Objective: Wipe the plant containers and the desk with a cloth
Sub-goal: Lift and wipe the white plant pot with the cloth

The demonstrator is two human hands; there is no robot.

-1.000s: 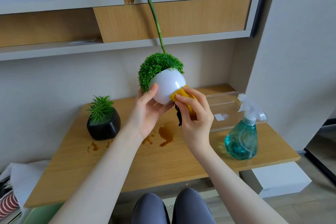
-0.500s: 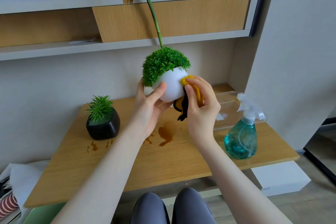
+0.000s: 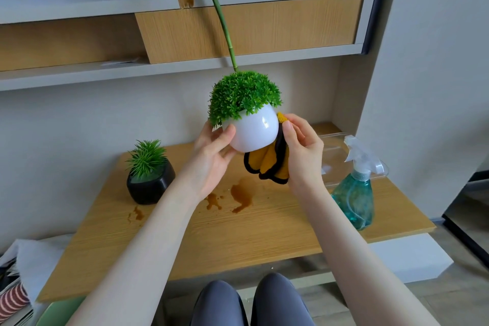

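The left hand point(image 3: 211, 156) cups the white round pot point(image 3: 251, 132) in the air above the desk point(image 3: 211, 241), thumb across its front; the right hand point(image 3: 299, 151) pinches a yellow cloth point(image 3: 267, 164) against the pot's right flank. Best to turn the pot in the left palm and keep it upright, I judge. It holds a dome of green foliage. Brown spills point(image 3: 240, 194) remain mid-desk. Near the left back edge stands a black pot point(image 3: 150, 182) with a spiky plant; at the right edge, a spray bottle point(image 3: 356, 198), liquid level unclear
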